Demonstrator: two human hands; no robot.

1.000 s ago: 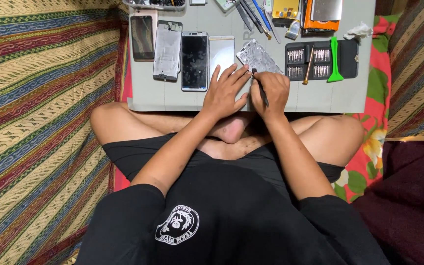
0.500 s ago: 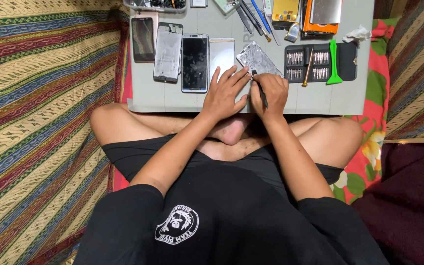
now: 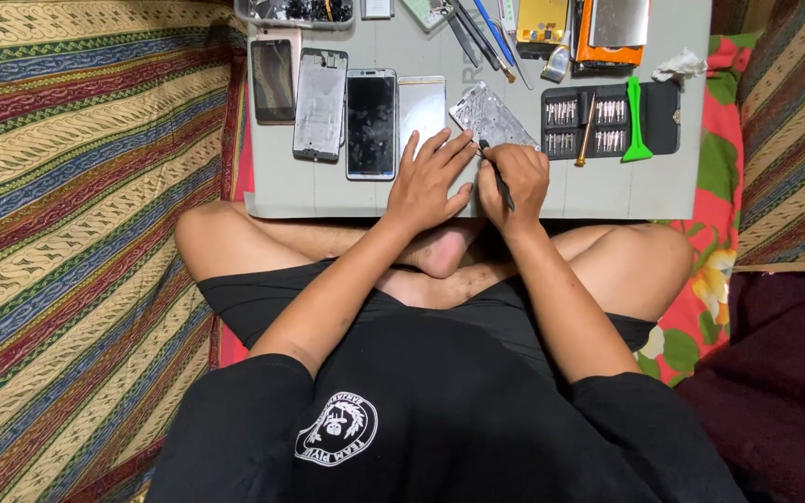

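Hands are worked together at the near edge of the grey mat [image 3: 328,200], above crossed legs. Left hand [image 3: 428,182] is laid flat, fingers spread, with tips on the silver phone frame [image 3: 491,116], probably to steady it. Right hand [image 3: 514,177] has fingers pinched round a thin dark tool [image 3: 496,177], its tip at the frame's near corner. Phones [image 3: 371,121] are lined up left; bit case [image 3: 589,121] is kept right, within reach.

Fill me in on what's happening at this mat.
A person sits cross-legged at a grey work mat. The right hand holds a thin dark tool, its tip at a silvery phone frame. The left hand rests flat beside it. Phones, a bit set and a green pry tool lie around.
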